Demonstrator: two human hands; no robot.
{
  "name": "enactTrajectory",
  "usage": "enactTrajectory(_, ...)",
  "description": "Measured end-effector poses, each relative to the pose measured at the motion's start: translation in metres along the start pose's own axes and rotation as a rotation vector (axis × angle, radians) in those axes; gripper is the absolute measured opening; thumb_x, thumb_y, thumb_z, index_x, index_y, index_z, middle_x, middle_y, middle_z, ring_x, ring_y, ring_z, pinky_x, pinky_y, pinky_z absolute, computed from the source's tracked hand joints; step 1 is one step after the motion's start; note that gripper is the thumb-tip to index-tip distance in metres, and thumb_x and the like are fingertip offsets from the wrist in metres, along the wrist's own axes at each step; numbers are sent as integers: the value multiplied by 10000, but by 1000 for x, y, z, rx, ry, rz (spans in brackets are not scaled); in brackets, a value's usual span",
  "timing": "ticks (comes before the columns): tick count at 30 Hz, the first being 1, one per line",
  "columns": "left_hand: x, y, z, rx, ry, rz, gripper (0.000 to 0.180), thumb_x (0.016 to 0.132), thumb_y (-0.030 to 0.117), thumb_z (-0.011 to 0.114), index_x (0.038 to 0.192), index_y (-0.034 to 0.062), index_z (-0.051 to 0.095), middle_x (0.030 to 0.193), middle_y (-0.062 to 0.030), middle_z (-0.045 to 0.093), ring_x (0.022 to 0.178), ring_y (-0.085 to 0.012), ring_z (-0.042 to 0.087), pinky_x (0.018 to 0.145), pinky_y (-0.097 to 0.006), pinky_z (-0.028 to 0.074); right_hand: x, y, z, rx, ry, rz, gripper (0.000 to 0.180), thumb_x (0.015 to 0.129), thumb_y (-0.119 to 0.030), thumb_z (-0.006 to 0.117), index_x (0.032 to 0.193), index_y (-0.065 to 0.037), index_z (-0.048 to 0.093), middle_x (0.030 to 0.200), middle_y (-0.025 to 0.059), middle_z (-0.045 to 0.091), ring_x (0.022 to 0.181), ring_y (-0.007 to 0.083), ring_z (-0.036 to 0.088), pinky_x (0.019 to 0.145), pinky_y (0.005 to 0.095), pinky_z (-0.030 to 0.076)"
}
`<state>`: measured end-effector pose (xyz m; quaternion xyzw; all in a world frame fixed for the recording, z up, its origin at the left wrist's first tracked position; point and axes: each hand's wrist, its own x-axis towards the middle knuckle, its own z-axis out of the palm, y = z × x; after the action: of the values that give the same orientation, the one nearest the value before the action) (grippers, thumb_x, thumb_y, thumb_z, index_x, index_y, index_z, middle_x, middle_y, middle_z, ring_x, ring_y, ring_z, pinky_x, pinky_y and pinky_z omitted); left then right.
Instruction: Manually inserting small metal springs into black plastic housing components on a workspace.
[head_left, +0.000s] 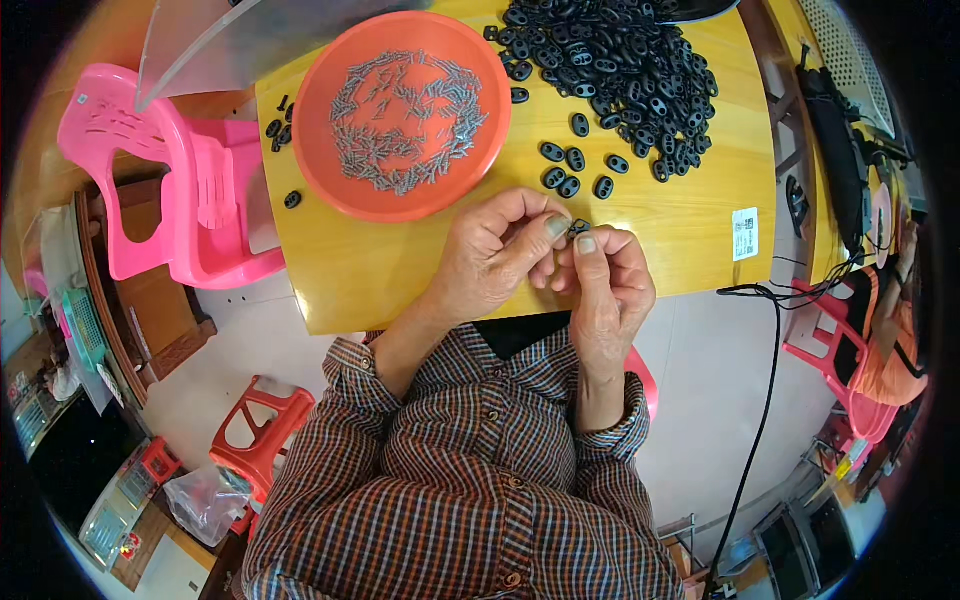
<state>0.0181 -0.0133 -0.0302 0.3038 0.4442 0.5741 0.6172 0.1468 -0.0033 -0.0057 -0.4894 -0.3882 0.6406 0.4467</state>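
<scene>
Between the fingertips of both hands is a small black oval plastic piece (579, 228), held just above the near part of the yellow table. My left hand (500, 250) pinches it from the left, and my right hand (607, 280) grips it from the right with thumb and fingers. Whether a screw is in the piece is hidden by the fingers. Several loose black two-holed ovals (568, 187) lie just beyond my hands. To their left stands a round orange basin (318, 160) with many small silver screws (400, 170) spread over its bottom.
A large pile of black ovals (640, 85) covers the table's far right. A few black pieces (292, 199) lie left of the basin. A white label (745, 234) is stuck on the table (690, 235). Pink chair (215, 190) at left; red stool (262, 435) lower left; black cable (765, 400) at right.
</scene>
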Motion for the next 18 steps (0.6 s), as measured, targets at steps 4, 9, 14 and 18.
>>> enactTrajectory(4, 0, 3, 0, 6, -5, -11, 137, 951, 84, 516, 959, -39, 575, 758, -37, 583, 576, -67, 539, 509, -206, 460, 0, 1, 0, 13, 1, -8, 126, 938, -108, 553, 935, 14, 522, 763, 48, 594, 630, 73, 533, 597, 197, 455)
enactTrajectory(9, 0, 0, -1, 17, -2, 3, 125, 940, 77, 535, 973, -38, 573, 741, -29, 581, 574, -58, 537, 504, -199, 454, 0, 2, 1, -10, 14, -13, 107, 936, -91, 551, 935, 12, 525, 767, 50, 598, 626, 76, 540, 589, 197, 458)
enactTrajectory(14, 0, -1, -1, 0, 6, 8, 110, 929, 62, 550, 971, -36, 577, 722, -22, 582, 571, -49, 537, 496, -190, 445, -2, 1, 4, -54, 25, -49, 84, 930, -66, 553, 928, 13, 524, 766, 46, 591, 630, 70, 533, 591, 198, 454)
enactTrajectory(18, 0, -1, 0, 57, 31, 65, 92, 920, 53, 561, 931, -34, 589, 709, -26, 593, 554, -51, 545, 481, -192, 445, -1, 5, 3, -150, 26, -160, 62, 918, -31, 558, 896, 14, 521, 751, 35, 571, 623, 59, 523, 569, 195, 438)
